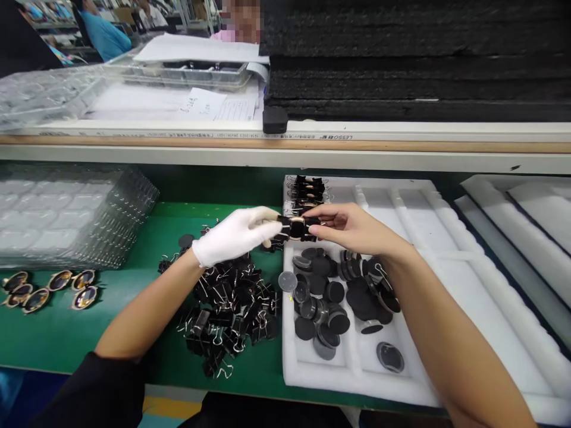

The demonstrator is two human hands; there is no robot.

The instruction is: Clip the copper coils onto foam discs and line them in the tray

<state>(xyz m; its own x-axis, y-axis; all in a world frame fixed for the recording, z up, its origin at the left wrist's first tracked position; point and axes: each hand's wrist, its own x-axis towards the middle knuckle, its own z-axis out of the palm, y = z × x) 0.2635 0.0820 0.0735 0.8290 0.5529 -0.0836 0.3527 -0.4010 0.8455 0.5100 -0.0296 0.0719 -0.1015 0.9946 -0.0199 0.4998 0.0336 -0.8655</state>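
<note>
The gold-edged dark piece (297, 229) is held over the left edge of the white tray (357, 380), toward its back left corner, with a black binder clip at each end. If either clip is pressed unevenly, its bite could be lost and the piece dropped onto the round dark discs (317, 284) nearer the tray's front edge, where surfaces could be scratched. Wire handles could also be snagged on the clipped row (307, 195) just behind, or glove fabric pinched. Loose binder clips (238, 297) are heaped on the worktop (53, 345) beside the tray's left edge and could be knocked by a lowered forearm. Both hands are closed on the piece's ends: the gloved left hand (247, 232) from the left, the bare right hand (341, 224) from the right, thumbs toward the front edge, forearms angled inward.
</note>
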